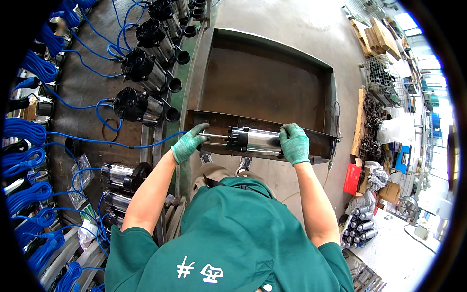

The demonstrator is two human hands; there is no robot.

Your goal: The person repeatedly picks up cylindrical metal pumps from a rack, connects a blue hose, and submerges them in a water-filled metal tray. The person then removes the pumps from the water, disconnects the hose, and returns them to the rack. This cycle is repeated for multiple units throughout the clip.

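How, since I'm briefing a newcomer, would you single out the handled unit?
Find the large brown tray. At its near edge, a black-ended silver cylinder stretches from the left hand to the right hand. Unlike similar units at left, it alone is between green gloves.

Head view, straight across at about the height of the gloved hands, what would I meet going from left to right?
Coiled blue cable, left hand, steel cylindrical unit with black fittings, right hand, white bag-like bundle.
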